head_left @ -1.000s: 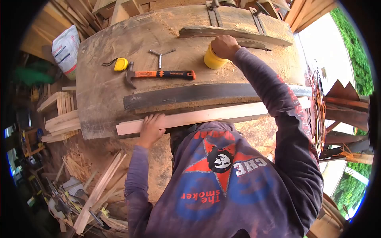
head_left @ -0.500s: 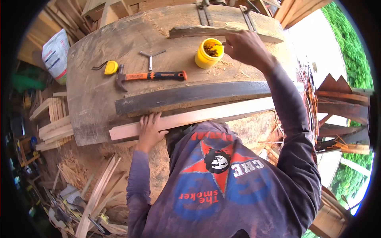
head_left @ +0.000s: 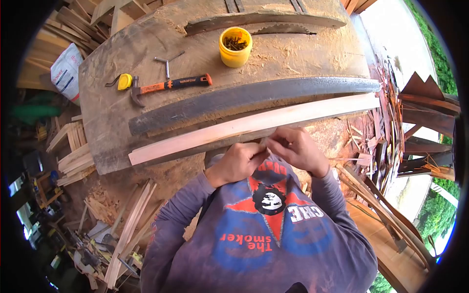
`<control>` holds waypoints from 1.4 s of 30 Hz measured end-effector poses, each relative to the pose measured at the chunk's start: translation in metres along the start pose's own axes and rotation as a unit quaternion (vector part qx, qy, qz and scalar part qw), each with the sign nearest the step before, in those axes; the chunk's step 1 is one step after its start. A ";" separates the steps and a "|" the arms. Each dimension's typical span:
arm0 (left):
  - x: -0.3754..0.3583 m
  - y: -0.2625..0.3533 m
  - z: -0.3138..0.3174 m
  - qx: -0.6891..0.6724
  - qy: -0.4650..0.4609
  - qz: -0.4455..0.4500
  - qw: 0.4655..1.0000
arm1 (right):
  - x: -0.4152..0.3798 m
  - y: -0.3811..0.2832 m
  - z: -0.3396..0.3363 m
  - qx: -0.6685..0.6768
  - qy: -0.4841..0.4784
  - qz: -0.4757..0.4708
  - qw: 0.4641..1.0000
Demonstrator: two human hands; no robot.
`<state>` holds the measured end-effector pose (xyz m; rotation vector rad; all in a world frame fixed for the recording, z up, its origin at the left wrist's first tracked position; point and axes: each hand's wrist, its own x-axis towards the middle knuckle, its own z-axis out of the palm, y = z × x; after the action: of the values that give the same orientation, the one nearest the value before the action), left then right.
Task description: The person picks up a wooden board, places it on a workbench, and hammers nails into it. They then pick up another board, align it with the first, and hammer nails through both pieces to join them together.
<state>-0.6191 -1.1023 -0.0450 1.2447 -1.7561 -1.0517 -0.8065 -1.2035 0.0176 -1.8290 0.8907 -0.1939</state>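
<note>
My left hand [head_left: 238, 160] and my right hand [head_left: 297, 148] meet close to my chest, at the near edge of the workbench [head_left: 105, 112]. The fingers of both are pinched together around something too small to make out. Just beyond them lies a long pale wood strip [head_left: 254, 122]. Behind that strip is a dark, slightly curved board [head_left: 254, 97]. Farther back stands an open yellow tub [head_left: 235, 54] holding many small dark pieces, probably screws or nails.
A hammer [head_left: 171, 84], a yellow tape measure [head_left: 125, 81] and a three-armed metal wrench [head_left: 167, 64] lie on the bench's left part. A curved plank [head_left: 266, 20] lies at the back. Scrap wood [head_left: 129, 234] covers the floor at left.
My right hand has come back from the yellow tub to my chest. My left hand has left the pale strip and joined it. The view has shifted slightly.
</note>
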 end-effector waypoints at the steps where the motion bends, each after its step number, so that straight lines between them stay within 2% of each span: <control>1: 0.003 0.004 0.005 -0.146 -0.007 -0.129 0.981 | -0.004 0.006 0.009 0.008 -0.003 0.000 1.000; 2: 0.004 0.008 0.010 -0.285 -0.010 -0.254 0.924 | -0.007 0.012 0.021 0.003 0.072 -0.005 0.997; 3: 0.004 0.005 0.020 -0.279 -0.011 -0.262 0.924 | -0.011 0.021 0.033 -0.002 0.149 -0.011 0.989; 4: 0.004 -0.004 0.031 -0.368 0.050 -0.272 0.888 | -0.018 0.032 0.037 0.037 0.082 0.003 0.996; 5: 0.000 -0.013 0.038 -0.453 0.106 -0.280 0.840 | -0.021 0.041 0.042 0.047 0.087 0.005 0.995; 6: -0.001 -0.015 0.036 -0.481 0.079 -0.289 0.824 | -0.027 0.040 0.049 0.033 0.094 -0.006 0.995; 7: 0.004 0.000 0.032 -0.547 0.090 -0.300 0.776 | -0.036 0.039 0.057 0.017 0.101 -0.012 0.995; 9: -0.003 -0.006 0.028 -0.510 0.058 -0.328 0.793 | -0.043 0.038 0.070 0.002 0.119 -0.002 0.993; 10: -0.005 -0.014 0.025 -0.512 0.051 -0.322 0.795 | -0.043 0.034 0.076 -0.046 0.121 0.013 0.992; 11: -0.009 -0.026 0.020 -0.453 0.023 -0.304 0.838 | -0.039 0.031 0.082 -0.093 0.123 0.027 0.988; 12: -0.011 -0.033 0.009 -0.389 -0.003 -0.285 0.876 | -0.033 0.031 0.090 -0.120 0.146 -0.005 0.982; 17: -0.035 -0.060 -0.034 -0.317 -0.044 -0.310 0.895 | -0.004 0.023 0.123 -0.149 0.187 -0.023 0.971; 18: -0.043 -0.068 -0.040 -0.068 0.015 -0.164 0.984 | 0.002 0.026 0.126 -0.182 0.187 -0.007 0.965; 19: -0.051 -0.075 -0.046 0.186 0.077 -0.006 0.979 | 0.008 0.028 0.129 -0.212 0.184 0.011 0.960; 21: -0.062 -0.090 -0.054 0.263 0.023 -0.071 0.962 | 0.020 0.032 0.135 -0.213 0.190 0.032 0.958; 23: -0.071 -0.113 -0.054 0.324 0.018 -0.071 0.943 | 0.030 0.036 0.136 -0.226 0.175 0.037 0.957; 24: -0.072 -0.123 -0.057 0.321 0.019 -0.069 0.944 | 0.034 0.035 0.136 -0.226 0.179 0.057 0.956; 26: -0.075 -0.142 -0.059 0.326 -0.055 -0.091 0.939 | 0.039 0.030 0.135 -0.227 0.177 0.067 0.955; 32: -0.068 -0.147 -0.068 0.282 -0.091 -0.073 0.952 | 0.062 0.020 0.119 -0.263 0.147 0.058 0.952; 37: -0.074 -0.153 -0.065 0.251 -0.076 -0.058 0.963 | 0.064 0.011 0.112 -0.298 0.067 0.058 0.950; 42: -0.074 -0.152 -0.065 0.240 -0.055 -0.056 0.968 | 0.062 0.008 0.112 -0.346 0.028 0.063 0.936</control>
<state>-0.4861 -1.0748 -0.1653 1.6189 -2.1288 -0.7903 -0.7087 -1.1630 -0.0550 -2.4054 1.2132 0.1792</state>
